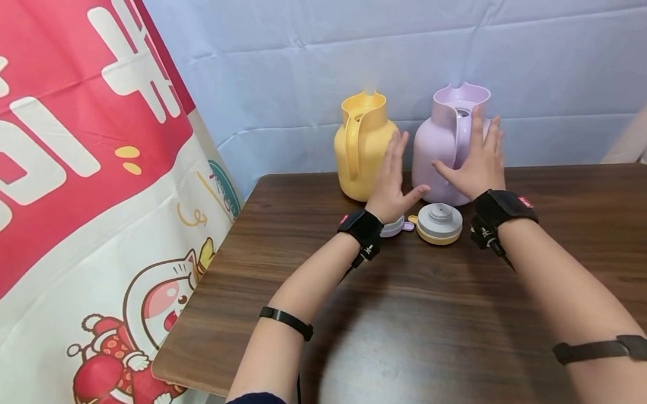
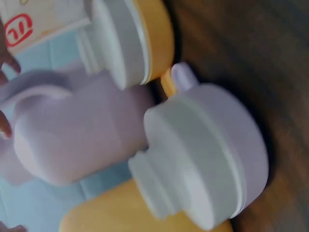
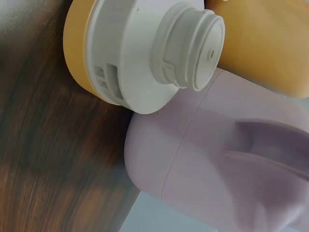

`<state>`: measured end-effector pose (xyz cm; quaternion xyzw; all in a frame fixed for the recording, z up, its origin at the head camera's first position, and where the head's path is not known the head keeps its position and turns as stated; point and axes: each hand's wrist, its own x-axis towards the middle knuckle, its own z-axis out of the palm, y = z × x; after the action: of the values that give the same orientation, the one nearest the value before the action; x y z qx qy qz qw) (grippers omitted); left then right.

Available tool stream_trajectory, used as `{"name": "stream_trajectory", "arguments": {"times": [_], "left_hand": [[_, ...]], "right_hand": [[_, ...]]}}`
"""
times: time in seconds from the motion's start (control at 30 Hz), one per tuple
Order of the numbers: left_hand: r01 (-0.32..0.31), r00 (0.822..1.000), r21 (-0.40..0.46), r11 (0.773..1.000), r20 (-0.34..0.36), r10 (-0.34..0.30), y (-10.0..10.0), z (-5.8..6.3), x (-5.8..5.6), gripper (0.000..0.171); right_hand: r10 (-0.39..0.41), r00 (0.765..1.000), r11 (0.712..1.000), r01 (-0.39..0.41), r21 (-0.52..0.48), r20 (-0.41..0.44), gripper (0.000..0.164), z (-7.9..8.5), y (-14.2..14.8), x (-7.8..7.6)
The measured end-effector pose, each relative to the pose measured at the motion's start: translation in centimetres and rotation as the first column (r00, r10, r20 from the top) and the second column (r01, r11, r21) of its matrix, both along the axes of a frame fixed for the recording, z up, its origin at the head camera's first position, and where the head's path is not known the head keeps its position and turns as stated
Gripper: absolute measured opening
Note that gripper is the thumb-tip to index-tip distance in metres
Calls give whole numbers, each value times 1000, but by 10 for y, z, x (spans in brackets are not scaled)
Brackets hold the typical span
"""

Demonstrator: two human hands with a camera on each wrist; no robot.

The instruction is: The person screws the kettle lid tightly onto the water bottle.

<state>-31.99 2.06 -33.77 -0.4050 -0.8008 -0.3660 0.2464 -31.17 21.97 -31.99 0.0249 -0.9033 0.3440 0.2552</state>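
Two lidless vacuum jugs stand at the table's back edge, a yellow jug [image 1: 364,150] and a light purple jug [image 1: 437,152]. Their lids rest upside down in front, grey stoppers upward: a yellow-rimmed lid [image 1: 439,225] and a purple-rimmed lid [image 2: 241,130], partly hidden behind my left hand in the head view. My left hand [image 1: 390,189], fingers straight and thumb spread, hovers above the purple-rimmed lid, overlapping the yellow jug. With fingers spread, my right hand [image 1: 479,163] is at the purple jug's handle side, overlapping it. Neither hand grips anything.
The jugs and lids stand on a dark wood-grain table [image 1: 235,282]. Behind it hangs a pale blue cloth [image 1: 284,93]. A red and white printed banner [image 1: 87,229] hangs along the left side. Both wrists wear black straps with cables.
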Motion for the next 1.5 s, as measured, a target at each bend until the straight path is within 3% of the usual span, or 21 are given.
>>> {"name": "stream_trajectory", "arguments": {"times": [0.17, 0.3, 0.57, 0.87, 1.2, 1.5], "left_hand": [[16, 986, -116, 993, 167, 4, 7, -12, 10, 97], [28, 977, -120, 992, 215, -1, 9, -17, 14, 97], [17, 971, -124, 992, 238, 13, 5, -23, 13, 98], [10, 968, -117, 993, 249, 19, -1, -26, 12, 98], [8, 968, -143, 990, 250, 28, -6, -30, 19, 97], [1, 972, -143, 990, 233, 32, -11, -32, 18, 99]], "right_hand": [[17, 999, 1000, -17, -21, -34, 106, -6, 3, -2], [41, 998, 999, -43, -25, -48, 100, -9, 4, -4], [25, 999, 999, -26, -48, -22, 92, -6, 13, -5], [-6, 999, 1000, 4, -28, -54, 90, -4, 31, 0], [-12, 999, 999, 11, -42, -36, 89, -6, 41, 10], [-34, 999, 998, 35, -61, 15, 103, -3, 49, 23]]}}
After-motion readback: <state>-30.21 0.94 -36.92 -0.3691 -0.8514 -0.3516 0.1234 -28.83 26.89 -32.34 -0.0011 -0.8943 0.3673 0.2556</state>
